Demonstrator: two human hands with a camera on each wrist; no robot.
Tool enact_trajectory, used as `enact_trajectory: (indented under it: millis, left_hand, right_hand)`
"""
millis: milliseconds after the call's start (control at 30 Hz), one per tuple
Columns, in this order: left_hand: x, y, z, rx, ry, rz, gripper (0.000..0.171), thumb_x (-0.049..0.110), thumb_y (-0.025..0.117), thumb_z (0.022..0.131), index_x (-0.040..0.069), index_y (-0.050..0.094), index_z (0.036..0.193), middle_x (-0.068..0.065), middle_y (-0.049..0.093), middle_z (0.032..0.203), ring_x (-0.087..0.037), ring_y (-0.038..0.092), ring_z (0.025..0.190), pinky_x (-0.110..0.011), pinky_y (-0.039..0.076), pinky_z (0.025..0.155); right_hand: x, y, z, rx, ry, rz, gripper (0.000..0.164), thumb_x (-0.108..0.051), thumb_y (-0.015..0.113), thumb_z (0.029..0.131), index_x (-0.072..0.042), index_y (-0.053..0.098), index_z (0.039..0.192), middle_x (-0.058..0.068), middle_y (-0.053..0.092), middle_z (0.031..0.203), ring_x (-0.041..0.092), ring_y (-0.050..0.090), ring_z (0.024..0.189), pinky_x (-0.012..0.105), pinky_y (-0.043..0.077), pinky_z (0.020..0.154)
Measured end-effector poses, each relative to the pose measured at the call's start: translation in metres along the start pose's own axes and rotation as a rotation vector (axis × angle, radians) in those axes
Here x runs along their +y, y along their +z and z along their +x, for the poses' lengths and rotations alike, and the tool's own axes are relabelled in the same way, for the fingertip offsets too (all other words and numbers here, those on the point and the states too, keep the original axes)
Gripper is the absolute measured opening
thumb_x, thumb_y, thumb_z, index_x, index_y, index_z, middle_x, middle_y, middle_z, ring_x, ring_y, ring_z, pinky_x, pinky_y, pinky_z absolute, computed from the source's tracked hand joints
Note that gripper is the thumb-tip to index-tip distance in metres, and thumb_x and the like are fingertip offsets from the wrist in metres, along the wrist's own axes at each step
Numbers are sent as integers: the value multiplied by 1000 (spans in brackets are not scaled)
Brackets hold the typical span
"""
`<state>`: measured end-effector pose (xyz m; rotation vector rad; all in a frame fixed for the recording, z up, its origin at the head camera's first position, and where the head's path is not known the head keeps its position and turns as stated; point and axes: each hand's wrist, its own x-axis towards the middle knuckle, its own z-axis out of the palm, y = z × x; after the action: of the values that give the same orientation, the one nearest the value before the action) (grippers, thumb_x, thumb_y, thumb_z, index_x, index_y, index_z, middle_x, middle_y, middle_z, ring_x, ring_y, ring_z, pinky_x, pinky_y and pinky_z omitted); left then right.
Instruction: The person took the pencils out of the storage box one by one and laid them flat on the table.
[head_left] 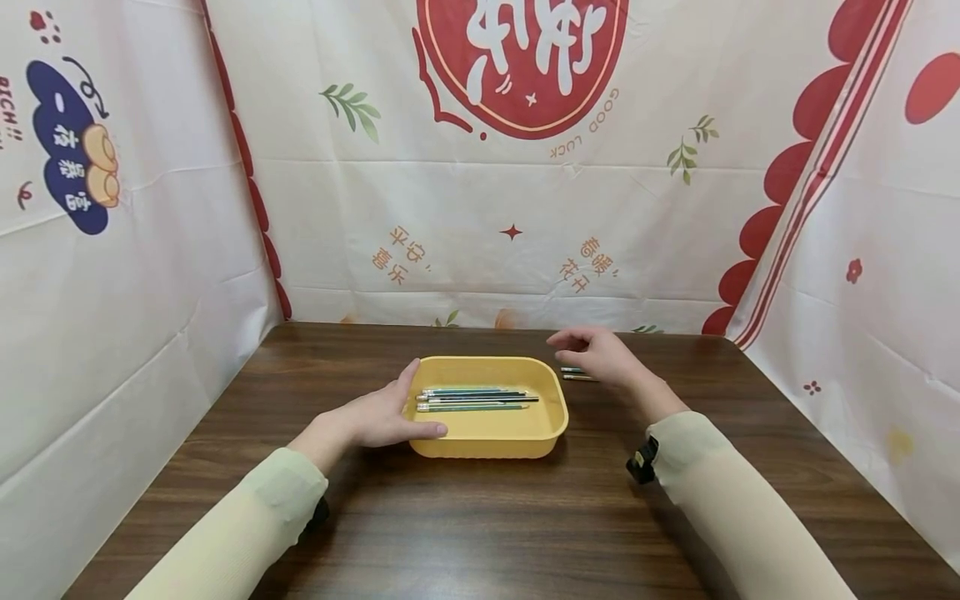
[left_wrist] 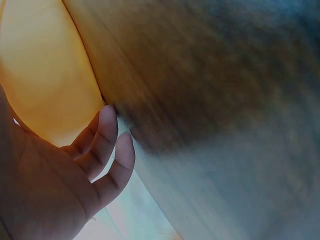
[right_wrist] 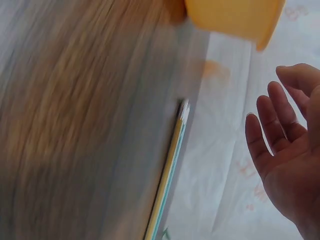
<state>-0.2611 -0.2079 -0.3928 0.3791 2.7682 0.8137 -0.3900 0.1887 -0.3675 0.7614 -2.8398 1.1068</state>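
Observation:
A yellow plastic tray [head_left: 486, 447] stands on the table with several pencils [head_left: 472, 407] lying lengthwise in it. My left hand [head_left: 378, 414] holds the tray at its left end, thumb over the near rim and index finger at the far left corner. In the left wrist view the other fingers [left_wrist: 107, 135] lie against the tray's outer wall. To the right of the tray, my right hand [head_left: 600, 357] hovers with bent, parted fingers and nothing in them. Beneath it lie loose pencils [right_wrist: 170, 165], partly hidden by the hand in the head view.
The dark wooden table [head_left: 480, 517] extends around the tray. Printed white cloth [head_left: 480, 200] hangs behind the table and along both sides. Dark wrist devices [head_left: 642, 461] sit at the sleeve cuffs.

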Motion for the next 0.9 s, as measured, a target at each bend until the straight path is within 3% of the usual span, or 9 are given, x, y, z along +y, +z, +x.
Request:
enact_trajectory:
  millis: [200,433,667,900]
  left_hand:
    - [-1,0,1,-2,-5,6,137,84,70,89,18,-10,177,-26,22,181,-42,33,165,-59,34,131]
    - [-1,0,1,3,10,-1,137,81,72,89,15,-10,177,-26,23,180,-41,34,165,-59,34,131]
    - [-1,1,2,4,-14,-1,137,84,71,88,16,-8,178,-26,25,180,-42,38,163,-60,36,129]
    - [0,0,2,-5,-15,-11,138,83,71,88,15,-8,177,-26,24,180,-41,36,163,-61,35,130]
  right_hand:
    - [-24,12,2,-20,-27,39,26,-19,73,106,-16,79,131,9,76,120,24,68,102,39,58,84]
    - [-48,30,3,-73,-92,86,25,-14,73,106,-13,79,130,12,77,123,21,67,103,35,56,91]
    - [-60,50,8,-92,-182,75,24,-10,75,103,-7,80,126,7,76,109,19,66,97,33,55,86]
    - [-65,68,13,-120,-207,83,24,-13,78,102,-8,81,125,6,77,108,15,68,93,30,57,84]
